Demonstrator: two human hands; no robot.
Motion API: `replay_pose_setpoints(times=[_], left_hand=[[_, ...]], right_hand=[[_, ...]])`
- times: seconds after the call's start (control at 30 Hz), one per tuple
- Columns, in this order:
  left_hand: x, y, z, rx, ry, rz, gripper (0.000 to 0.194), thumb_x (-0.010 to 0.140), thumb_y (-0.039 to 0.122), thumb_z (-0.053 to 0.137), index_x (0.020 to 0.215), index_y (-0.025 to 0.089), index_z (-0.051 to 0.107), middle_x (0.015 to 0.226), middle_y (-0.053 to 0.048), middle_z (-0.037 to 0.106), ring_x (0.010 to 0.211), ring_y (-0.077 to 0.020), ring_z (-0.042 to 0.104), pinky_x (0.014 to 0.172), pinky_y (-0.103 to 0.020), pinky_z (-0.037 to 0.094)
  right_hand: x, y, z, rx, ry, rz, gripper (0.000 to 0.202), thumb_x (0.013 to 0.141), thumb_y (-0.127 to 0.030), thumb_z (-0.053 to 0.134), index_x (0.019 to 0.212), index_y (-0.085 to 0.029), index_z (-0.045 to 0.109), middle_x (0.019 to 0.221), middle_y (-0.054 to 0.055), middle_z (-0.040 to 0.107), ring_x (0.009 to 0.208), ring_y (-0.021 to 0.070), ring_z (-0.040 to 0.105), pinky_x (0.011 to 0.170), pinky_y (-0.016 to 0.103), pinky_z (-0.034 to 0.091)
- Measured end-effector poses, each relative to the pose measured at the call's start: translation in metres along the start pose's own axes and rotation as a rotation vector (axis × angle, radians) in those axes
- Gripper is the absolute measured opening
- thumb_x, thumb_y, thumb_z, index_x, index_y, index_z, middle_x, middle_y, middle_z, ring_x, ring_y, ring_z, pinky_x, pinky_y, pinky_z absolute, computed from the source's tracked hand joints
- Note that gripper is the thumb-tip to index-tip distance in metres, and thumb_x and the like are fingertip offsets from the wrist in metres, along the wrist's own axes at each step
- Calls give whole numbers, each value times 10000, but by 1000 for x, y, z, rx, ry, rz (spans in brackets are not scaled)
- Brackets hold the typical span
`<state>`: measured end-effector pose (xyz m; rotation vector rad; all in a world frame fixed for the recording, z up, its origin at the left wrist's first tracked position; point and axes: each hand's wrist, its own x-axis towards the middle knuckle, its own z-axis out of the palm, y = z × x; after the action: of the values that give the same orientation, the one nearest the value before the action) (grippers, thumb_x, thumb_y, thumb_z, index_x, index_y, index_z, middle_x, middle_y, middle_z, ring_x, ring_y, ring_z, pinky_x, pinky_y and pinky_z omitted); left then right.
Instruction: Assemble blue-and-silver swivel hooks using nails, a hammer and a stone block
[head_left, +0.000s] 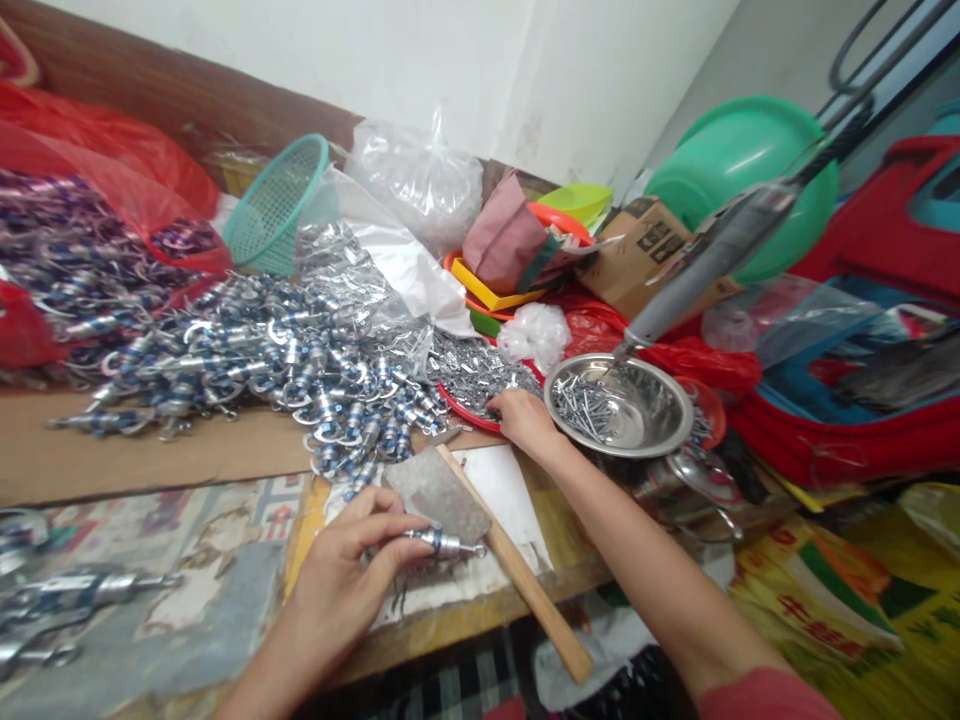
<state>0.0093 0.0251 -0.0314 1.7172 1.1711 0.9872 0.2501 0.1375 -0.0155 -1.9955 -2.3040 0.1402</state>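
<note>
My left hand (360, 555) grips a small silver metal fitting (442, 543) with a blue band, holding it sideways between thumb and fingers over the near edge of a flat metal block (442, 495). My right hand (521, 415) reaches into a red tray (480, 424) heaped with small shiny metal pieces (480, 368). Its fingers are pressed together at the pile, and what they hold is hidden. A hammer with a wooden handle (525, 585) lies between my arms, beside the block. Several similar blue-banded fittings (360, 400) are heaped beyond my left hand.
Right of the tray stands a steel bowl (660, 420) with nails (585, 408) in it. A grey-handled tool (697, 250) hangs over the bowl. Behind are a teal basket (274, 205), a cardboard box (637, 250) and a green basin (750, 180). More fittings (82, 595) lie at lower left.
</note>
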Motion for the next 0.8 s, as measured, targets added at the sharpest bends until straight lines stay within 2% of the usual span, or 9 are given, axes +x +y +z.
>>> replay_pose_setpoints(times=[0.13, 0.23, 0.47, 0.6, 0.7, 0.8], left_hand=[[-4, 0, -2, -42, -11, -34, 132, 729, 263, 627, 760, 274, 755, 731, -15, 635, 719, -177, 612, 654, -240, 453], [-5, 2, -2, -75, -26, -51, 136, 732, 249, 623, 753, 266, 756, 711, -18, 649, 703, -176, 618, 647, -239, 454], [-3, 3, -1, -72, -35, -47, 143, 735, 243, 619, 767, 265, 757, 718, -26, 667, 701, -184, 628, 649, -248, 463], [-4, 4, -4, -52, -44, -25, 160, 733, 232, 613, 794, 260, 758, 724, -33, 674, 702, -190, 630, 650, -257, 471], [-4, 4, -4, -55, -18, -11, 165, 727, 235, 623, 820, 254, 758, 728, -35, 688, 702, -194, 636, 648, -258, 478], [-4, 5, -2, -30, 72, 5, 253, 689, 236, 666, 933, 252, 733, 683, -9, 680, 641, -176, 621, 626, -250, 480]], right_hand=[[7, 5, -6, 10, -68, -96, 301, 767, -64, 540, 988, -194, 697, 1005, 65, 685, 958, 196, 601, 810, 234, 417], [9, 8, -4, 29, -55, -131, 300, 788, -142, 574, 1066, -205, 664, 1070, 45, 662, 978, 171, 591, 828, 213, 413], [7, 7, 13, 80, 160, -16, 194, 826, -197, 554, 950, -182, 702, 984, 71, 677, 939, 191, 598, 824, 270, 427], [4, 11, 4, 158, 289, 26, 200, 856, -193, 512, 885, -160, 707, 978, 98, 670, 949, 199, 591, 832, 289, 422], [-12, -2, -8, 240, 330, 5, 184, 853, -201, 527, 867, -168, 707, 904, 84, 687, 872, 182, 613, 803, 288, 441], [-46, -35, -15, 346, 287, -116, 151, 838, -216, 561, 869, -208, 708, 836, 13, 701, 778, 122, 630, 731, 220, 472]])
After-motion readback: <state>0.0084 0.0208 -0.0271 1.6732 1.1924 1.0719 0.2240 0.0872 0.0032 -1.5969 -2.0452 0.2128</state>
